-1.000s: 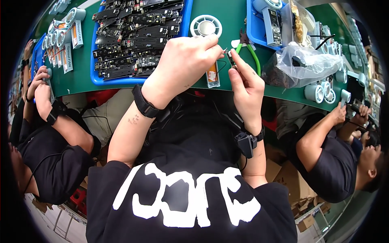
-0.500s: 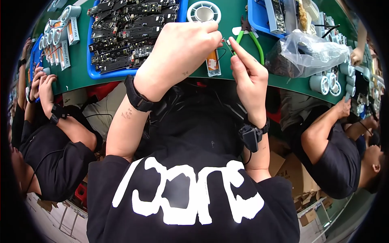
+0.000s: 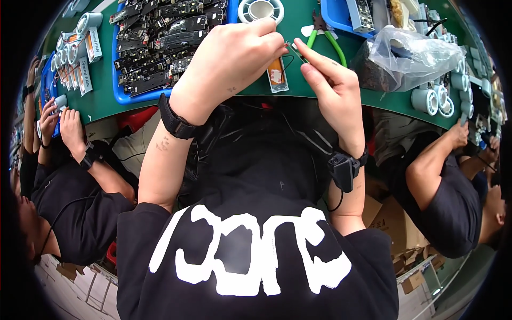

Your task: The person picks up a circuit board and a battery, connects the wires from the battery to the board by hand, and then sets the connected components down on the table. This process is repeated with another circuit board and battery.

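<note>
My left hand (image 3: 234,61) is closed in a pinch above the bench, its fingertips near a thin wire end; what they grip is hidden. Between the thumb and fingers of my right hand (image 3: 336,80) is a thin circuit board (image 3: 298,52), seen nearly edge-on. The two hands face each other, a small gap between their fingertips. Under and behind my left hand lies a handheld fan (image 3: 261,9) with a round white head. Its lower part shows an orange and silver piece (image 3: 277,77), and a dark wire loops up beside it toward my hands.
A blue tray (image 3: 115,69) heaped with black circuit boards stands left. Green-handled cutters (image 3: 335,45) lie beyond my right hand. Farther right are a blue bin (image 3: 333,18), a clear plastic bag (image 3: 413,56) and several fan housings (image 3: 425,100). Co-workers sit on both sides.
My right hand has shifted slightly right and down, and the gap between my fingertips shows a little more of the board. The whole view has moved a bit.
</note>
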`<state>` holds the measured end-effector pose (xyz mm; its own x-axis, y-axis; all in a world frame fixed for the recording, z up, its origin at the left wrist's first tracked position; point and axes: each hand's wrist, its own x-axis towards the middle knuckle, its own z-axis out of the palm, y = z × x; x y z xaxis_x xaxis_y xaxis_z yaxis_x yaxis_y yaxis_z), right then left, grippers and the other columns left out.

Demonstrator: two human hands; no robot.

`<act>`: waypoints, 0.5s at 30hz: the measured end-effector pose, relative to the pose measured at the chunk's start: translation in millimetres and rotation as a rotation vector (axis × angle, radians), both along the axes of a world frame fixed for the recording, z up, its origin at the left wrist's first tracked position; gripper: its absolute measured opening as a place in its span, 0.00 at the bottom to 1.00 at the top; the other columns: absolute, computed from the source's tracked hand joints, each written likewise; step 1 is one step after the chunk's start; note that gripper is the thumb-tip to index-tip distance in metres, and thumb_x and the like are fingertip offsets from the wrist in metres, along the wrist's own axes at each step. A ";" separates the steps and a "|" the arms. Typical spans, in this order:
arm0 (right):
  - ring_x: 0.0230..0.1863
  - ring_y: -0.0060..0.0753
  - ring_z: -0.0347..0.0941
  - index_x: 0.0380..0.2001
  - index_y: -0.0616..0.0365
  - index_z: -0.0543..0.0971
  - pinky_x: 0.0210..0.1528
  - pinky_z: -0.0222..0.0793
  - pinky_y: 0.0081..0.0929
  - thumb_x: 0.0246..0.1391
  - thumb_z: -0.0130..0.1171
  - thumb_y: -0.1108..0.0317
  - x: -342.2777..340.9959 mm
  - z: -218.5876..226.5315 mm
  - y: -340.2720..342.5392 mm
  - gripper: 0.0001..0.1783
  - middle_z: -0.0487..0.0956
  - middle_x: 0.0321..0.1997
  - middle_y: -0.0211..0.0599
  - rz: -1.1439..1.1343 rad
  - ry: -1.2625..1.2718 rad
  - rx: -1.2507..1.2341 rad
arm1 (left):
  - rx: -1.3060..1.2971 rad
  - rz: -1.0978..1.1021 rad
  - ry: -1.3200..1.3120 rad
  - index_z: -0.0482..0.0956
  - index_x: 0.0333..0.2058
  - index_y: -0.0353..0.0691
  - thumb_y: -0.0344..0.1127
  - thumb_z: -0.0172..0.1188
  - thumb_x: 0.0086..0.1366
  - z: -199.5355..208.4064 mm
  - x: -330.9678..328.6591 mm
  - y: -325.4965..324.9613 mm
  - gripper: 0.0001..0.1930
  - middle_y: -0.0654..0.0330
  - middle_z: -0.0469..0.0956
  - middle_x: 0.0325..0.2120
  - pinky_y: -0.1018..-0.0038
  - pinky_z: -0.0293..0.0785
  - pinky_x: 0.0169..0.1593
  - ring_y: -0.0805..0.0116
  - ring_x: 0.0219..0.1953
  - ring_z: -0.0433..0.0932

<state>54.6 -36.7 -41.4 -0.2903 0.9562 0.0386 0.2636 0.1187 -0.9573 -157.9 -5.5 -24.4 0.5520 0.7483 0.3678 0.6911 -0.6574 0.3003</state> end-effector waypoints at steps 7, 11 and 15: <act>0.24 0.09 0.53 0.60 0.55 0.78 0.25 0.47 0.14 0.63 0.57 0.75 8.0 0.8 9.2 0.22 0.65 0.25 0.15 0.067 0.094 -0.092 | 0.044 -0.030 -0.140 0.76 0.27 0.40 0.38 0.65 0.63 -11.7 -5.2 -0.5 0.10 0.62 0.73 0.26 0.71 0.76 0.28 0.64 0.25 0.79; 0.24 0.08 0.53 0.60 0.55 0.78 0.25 0.47 0.13 0.64 0.57 0.76 8.0 2.6 11.9 0.22 0.65 0.24 0.15 0.067 0.093 -0.107 | 0.063 -0.038 -0.121 0.77 0.28 0.40 0.37 0.65 0.63 -9.3 -5.2 1.8 0.09 0.62 0.74 0.27 0.71 0.76 0.27 0.64 0.25 0.79; 0.24 0.08 0.53 0.60 0.55 0.79 0.25 0.47 0.13 0.64 0.57 0.76 1.7 -1.6 5.9 0.21 0.66 0.25 0.15 0.033 0.091 -0.061 | 0.040 -0.025 0.000 0.80 0.33 0.39 0.34 0.66 0.63 -2.0 -6.3 2.1 0.06 0.61 0.76 0.29 0.68 0.75 0.28 0.60 0.26 0.80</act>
<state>56.3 -30.8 -43.0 -0.3193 0.9476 0.0077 0.1725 0.0662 -0.9828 -164.2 -3.4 -26.3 0.5702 0.7192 0.3970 0.6746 -0.6857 0.2733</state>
